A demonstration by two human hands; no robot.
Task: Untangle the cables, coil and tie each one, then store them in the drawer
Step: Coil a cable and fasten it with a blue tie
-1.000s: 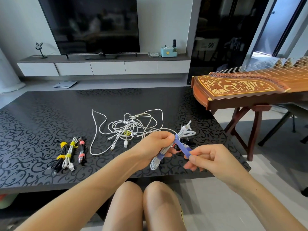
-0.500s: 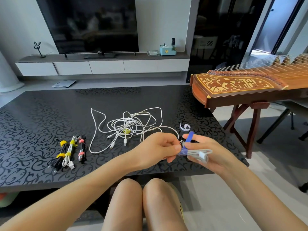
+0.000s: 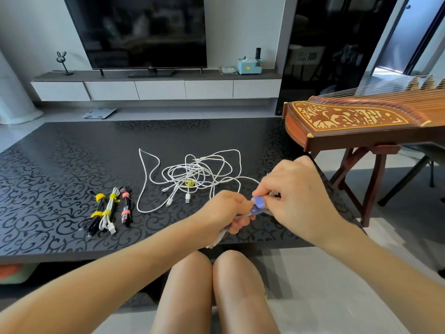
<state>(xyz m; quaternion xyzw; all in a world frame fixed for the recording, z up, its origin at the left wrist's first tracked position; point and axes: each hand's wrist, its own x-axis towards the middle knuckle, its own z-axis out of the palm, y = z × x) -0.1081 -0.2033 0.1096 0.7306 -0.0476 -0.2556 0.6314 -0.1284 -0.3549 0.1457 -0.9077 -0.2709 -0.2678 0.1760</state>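
Observation:
My left hand grips a coiled white cable above the table's near edge; most of the coil is hidden in my fist. My right hand pinches a blue tie strap wrapped around that coil, right beside my left fingers. A tangle of white cables lies on the black patterned table behind my hands, with a small yellow tie in it. Three tied bundles rest at the left: a black one and a white one with yellow ties, and a dark one with red ties.
A wooden stringed zither on a stand sits at the table's right end. Behind the table are a TV on a low white cabinet, a blue box and a floor scale.
My right hand rose from under the coil to above it, carrying the blue strap over the bundle. The cable's plug end, which stuck out to the right, is now hidden.

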